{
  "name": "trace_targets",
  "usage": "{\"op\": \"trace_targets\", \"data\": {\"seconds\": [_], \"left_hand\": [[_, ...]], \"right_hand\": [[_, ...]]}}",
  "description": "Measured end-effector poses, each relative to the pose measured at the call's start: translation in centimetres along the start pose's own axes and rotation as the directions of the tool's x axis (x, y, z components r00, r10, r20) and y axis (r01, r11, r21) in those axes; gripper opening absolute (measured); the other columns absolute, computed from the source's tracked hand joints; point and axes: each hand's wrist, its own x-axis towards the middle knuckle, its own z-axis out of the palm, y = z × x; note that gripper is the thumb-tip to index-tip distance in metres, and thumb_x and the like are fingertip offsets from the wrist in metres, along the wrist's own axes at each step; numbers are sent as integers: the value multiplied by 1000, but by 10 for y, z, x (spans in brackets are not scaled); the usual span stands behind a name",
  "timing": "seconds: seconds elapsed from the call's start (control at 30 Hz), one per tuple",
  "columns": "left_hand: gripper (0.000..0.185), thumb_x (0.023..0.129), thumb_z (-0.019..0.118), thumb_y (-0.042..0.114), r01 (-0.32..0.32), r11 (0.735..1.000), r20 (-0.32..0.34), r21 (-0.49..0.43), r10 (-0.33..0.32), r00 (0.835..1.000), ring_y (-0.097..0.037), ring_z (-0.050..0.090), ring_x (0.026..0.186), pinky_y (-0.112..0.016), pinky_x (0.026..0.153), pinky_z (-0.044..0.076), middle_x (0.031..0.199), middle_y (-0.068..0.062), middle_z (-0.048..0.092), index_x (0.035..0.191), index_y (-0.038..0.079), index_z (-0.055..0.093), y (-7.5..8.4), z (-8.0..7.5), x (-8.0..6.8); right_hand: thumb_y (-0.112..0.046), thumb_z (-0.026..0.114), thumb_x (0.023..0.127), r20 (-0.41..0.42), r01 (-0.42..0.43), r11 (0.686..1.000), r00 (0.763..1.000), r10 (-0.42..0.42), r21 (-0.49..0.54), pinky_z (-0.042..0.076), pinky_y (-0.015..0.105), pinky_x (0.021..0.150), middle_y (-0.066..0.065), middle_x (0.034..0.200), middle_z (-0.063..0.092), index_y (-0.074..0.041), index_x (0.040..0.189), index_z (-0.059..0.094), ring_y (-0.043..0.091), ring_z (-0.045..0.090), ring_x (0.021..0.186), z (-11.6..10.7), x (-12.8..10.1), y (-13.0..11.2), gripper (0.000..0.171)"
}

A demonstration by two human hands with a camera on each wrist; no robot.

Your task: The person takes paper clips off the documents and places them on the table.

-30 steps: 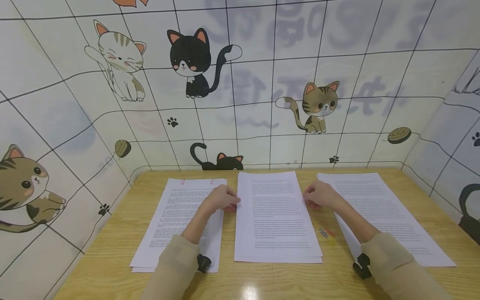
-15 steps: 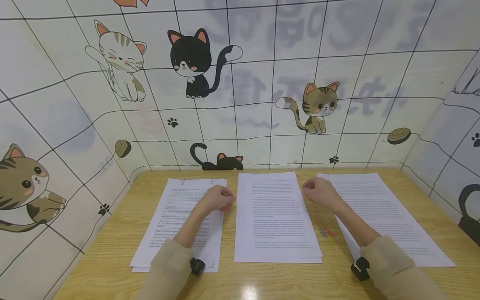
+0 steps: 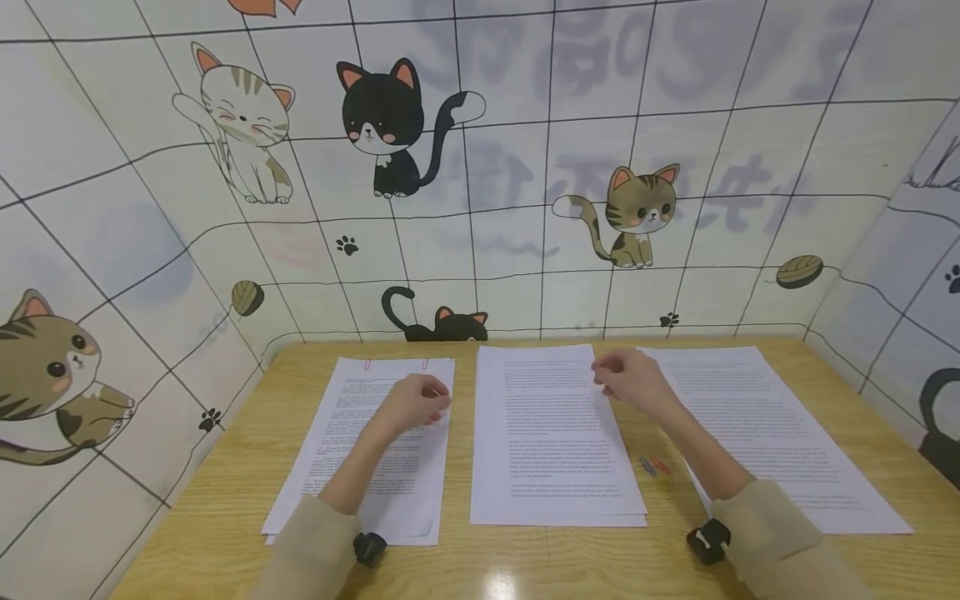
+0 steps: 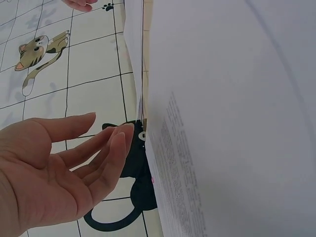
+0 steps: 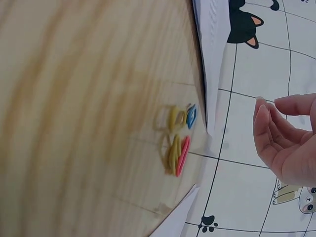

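Hands: left hand above the left clipped stack, fingers loosely extended, holding nothing; right hand at the middle stack's far right edge, fingers loosely curled, empty.
Clips: paper clips on the table, right of the middle stack.

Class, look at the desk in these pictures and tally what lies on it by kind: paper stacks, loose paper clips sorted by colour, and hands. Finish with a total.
Paper stacks: 3 (left stack, middle stack, right stack)
Yellow clips: 2
Blue clip: 1
Pink clip: 1
Hands: 2 (left hand, right hand)
Total: 9
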Motion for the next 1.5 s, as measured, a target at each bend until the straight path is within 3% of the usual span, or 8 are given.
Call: {"op": "trace_targets", "data": {"seconds": [0.37, 0.57, 0.9, 1.1, 1.3, 1.5], "left_hand": [[17, 96, 66, 12, -21, 997, -54, 71, 24, 998, -24, 66, 80, -31, 72, 54, 93, -5, 68, 111, 3, 70, -8, -13, -13], [19, 97, 64, 11, -33, 997, -78, 63, 38, 996, -23, 65, 80, -32, 73, 55, 96, -7, 68, 112, 0, 69, -19, -23, -19], [22, 97, 63, 10, -31, 997, -95, 73, 38, 995, -22, 65, 79, -32, 72, 55, 96, -10, 69, 114, -4, 67, -36, -39, -23], [21, 96, 63, 10, -17, 994, -97, 110, 28, 995, -19, 63, 77, -32, 70, 54, 95, -9, 69, 112, -4, 67, -46, -51, -29], [20, 96, 64, 9, 1, 990, -106, 138, 14, 994, -18, 62, 76, -30, 68, 51, 93, -10, 69, 110, -5, 68, -56, -60, -33], [22, 97, 63, 10, 38, 990, -102, 136, -24, 994, -22, 63, 83, -34, 74, 52, 100, -13, 69, 113, -4, 67, -64, -66, -31]], "right_hand": [[-10, 58, 100, 3, 49, 991, 999, -50, 125, 55, 28, 67, 24, 99, 71, 8, 114, 66, 34, 69, 80, 10, -4, -19, 24], [-11, 59, 100, 16, 52, 985, 998, -56, 163, 56, 29, 69, 16, 94, 72, 6, 113, 67, 33, 69, 81, 17, -4, -29, 22], [-11, 59, 100, 133, 3, 961, 990, -41, 277, 57, 33, 77, 24, 104, 70, 7, 116, 65, 37, 69, 89, 32, -2, -39, 24], [-9, 59, 100, 225, -40, 942, 974, -38, 334, 58, 32, 79, 27, 107, 69, 10, 118, 62, 28, 69, 86, 48, 0, -44, 27], [-8, 59, 99, 304, -80, 916, 951, -48, 393, 58, 34, 82, 26, 109, 69, 13, 122, 59, 25, 69, 88, 65, -3, -53, 32], [-9, 64, 96, 335, -124, 899, 942, -26, 420, 58, 35, 84, 21, 106, 71, 12, 124, 59, 24, 70, 88, 82, -2, -60, 35]]}}
